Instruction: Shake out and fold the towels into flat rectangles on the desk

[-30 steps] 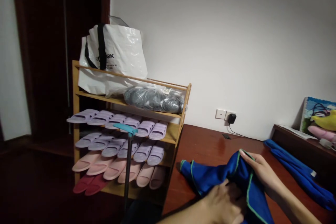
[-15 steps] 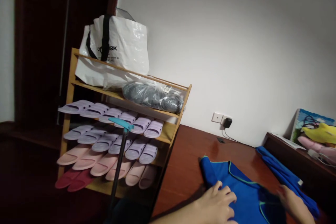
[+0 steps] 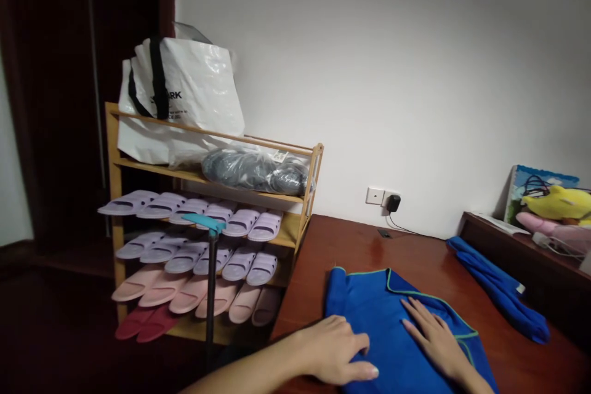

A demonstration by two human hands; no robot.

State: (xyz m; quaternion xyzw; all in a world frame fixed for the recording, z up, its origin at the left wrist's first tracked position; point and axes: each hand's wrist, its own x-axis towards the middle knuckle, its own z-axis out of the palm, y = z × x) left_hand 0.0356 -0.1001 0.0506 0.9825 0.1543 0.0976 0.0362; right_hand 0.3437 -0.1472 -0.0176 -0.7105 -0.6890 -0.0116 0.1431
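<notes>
A blue cloth [image 3: 378, 308] with bright green edging lies on the reddish-brown tabletop, partly folded over at its far right edge. My left hand [image 3: 336, 349] is at the cloth's near left edge, its fingers curled down onto the fabric and its thumb sticking out; the fingertips are partly hidden. Flat on the cloth's right half rests my right hand [image 3: 431, 338], fingers stretched out. A second, narrow folded blue cloth [image 3: 501, 289] with a small white tag lies farther right, apart from both hands.
Left of the table [image 3: 332, 243] stands a wooden shoe rack [image 3: 302, 231] with several slippers [image 3: 242, 221], a white bag [image 3: 203, 86] and a plastic-wrapped bundle [image 3: 258, 169]. A teal-topped pole [image 3: 211, 283] stands before it. A black plug [image 3: 393, 203] is in the wall; a yellow plush toy [image 3: 556, 203] sits right.
My right hand has moved left from the cloth's right edge onto its surface and flattened. The cloth's right part lies flatter. My left hand has shifted to the near left edge. The view has turned slightly.
</notes>
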